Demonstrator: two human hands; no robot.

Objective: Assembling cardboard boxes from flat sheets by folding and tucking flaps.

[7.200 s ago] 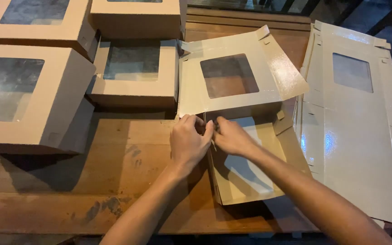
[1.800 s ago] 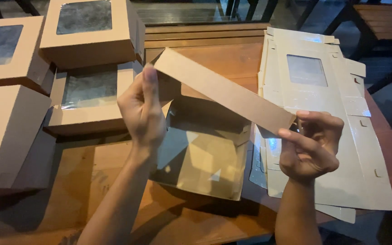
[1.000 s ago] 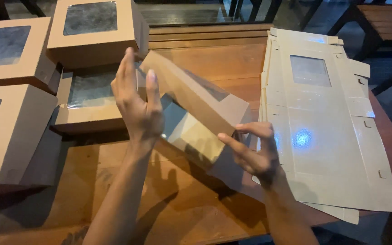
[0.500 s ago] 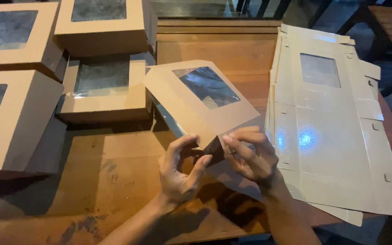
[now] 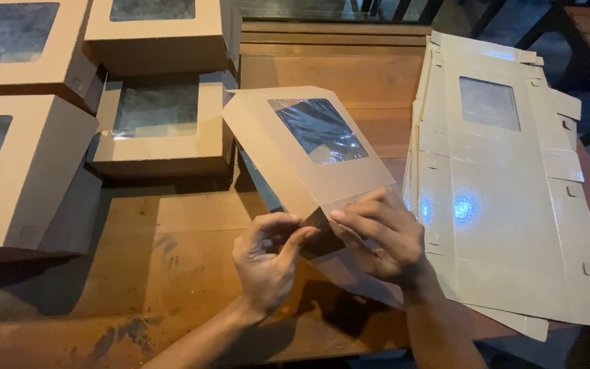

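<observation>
Both hands are pinching the near corner of a half-folded brown cardboard box with a clear plastic window (image 5: pixel 308 147). The left hand (image 5: pixel 268 263) is closing its grip on the corner flap from the left, thumb and forefinger pressing the card. The right hand (image 5: pixel 384 239) is gripping the same corner from the right, fingers curled over the edge.

The box is tilting, its windowed panel facing up and slightly toward the camera. Its long axis is running from the near corner in the hands away toward the far left, with the far edge raised above the wooden plank worktop (image 5: pixel 172 232).

Just right of the box, a stack of flat, unfolded pale cardboard box blanks (image 5: pixel 507 225) is lying on the worktop, each with a window cut-out; the right hand is sitting beside its near left edge. To the left, four assembled brown windowed boxes (image 5: pixel 162 126) are standing in a group, well apart from the hands. Nothing is lying between the hands and the box.
</observation>
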